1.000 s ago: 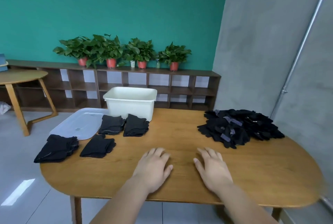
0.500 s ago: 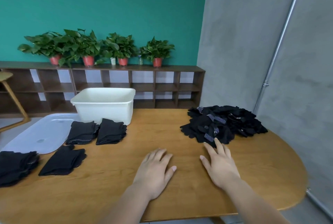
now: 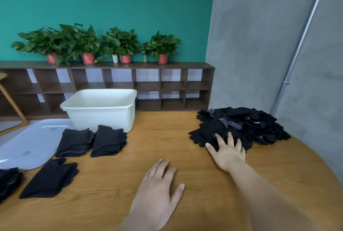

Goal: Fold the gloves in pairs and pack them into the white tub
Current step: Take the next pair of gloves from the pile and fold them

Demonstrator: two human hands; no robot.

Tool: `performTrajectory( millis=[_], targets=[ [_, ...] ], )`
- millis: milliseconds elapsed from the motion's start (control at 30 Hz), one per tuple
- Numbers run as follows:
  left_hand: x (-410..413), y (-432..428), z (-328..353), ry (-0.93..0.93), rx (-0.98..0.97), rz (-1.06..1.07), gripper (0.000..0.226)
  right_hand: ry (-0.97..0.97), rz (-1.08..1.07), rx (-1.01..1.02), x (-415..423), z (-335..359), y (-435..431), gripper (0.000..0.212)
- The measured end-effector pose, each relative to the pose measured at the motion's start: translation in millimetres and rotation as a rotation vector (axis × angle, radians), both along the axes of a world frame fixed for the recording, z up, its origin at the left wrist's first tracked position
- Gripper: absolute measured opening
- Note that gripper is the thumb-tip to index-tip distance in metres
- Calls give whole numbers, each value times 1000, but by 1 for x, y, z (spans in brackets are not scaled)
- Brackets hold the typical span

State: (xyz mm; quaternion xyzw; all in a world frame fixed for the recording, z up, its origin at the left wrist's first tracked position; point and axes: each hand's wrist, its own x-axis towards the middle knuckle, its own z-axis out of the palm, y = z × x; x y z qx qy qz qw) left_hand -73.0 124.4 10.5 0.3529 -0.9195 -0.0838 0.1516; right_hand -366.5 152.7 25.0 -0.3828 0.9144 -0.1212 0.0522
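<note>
Keeping left hand (image 3: 157, 188) flat on table (image 3: 167, 141), fingers straight, gripping nothing. Stretching right hand (image 3: 229, 153) forward and right, fingers spread and straight, tips now touching near edge of pile (image 3: 241, 126) of loose black gloves, not curling round any glove yet. Differing from half a second back: then lying on bare wood just short of pile, a second back sitting level with left hand. Probably starting to fetch next gloves; grabbing and folding not begun. Swinging view right as well, bringing pile closer to centre. Leaving folded pairs unpacked on left: near pair (image 3: 49, 179), cut-off pair (image 3: 8, 180) at frame edge, two more pairs (image 3: 75, 142) side by side, just in front of tub (image 3: 100, 111). Noting lid (image 3: 29, 143) lying flat beside tub. Standing at far side of table, tub showing no gloves, floor mostly hidden behind rim.
</note>
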Motion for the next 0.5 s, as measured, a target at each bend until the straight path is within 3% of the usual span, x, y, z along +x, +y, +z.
performTrajectory(
  millis=[500],
  targets=[
    [1, -1, -6, 8, 33, 31, 71, 134, 226, -50, 38, -16, 16, 84]
  ],
)
